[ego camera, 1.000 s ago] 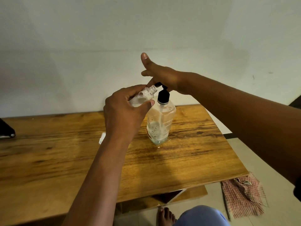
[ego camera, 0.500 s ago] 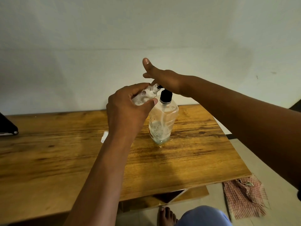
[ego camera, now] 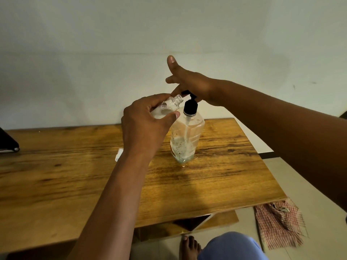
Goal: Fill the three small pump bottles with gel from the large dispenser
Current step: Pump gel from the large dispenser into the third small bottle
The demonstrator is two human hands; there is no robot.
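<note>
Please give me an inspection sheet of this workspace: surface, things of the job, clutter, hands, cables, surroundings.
Surface: wooden table.
Job's things: large dispenser upright on the table, low on gel; small bottle tilted, open neck at the black pump.
Clutter: small white item partly hidden behind the left forearm; dark object at the far left edge.
Hands: left hand grips the small bottle; right hand rests on the pump, fingers straight.
Cables: nothing seen.
Surroundings: plain wall; checked cloth on the floor.
</note>
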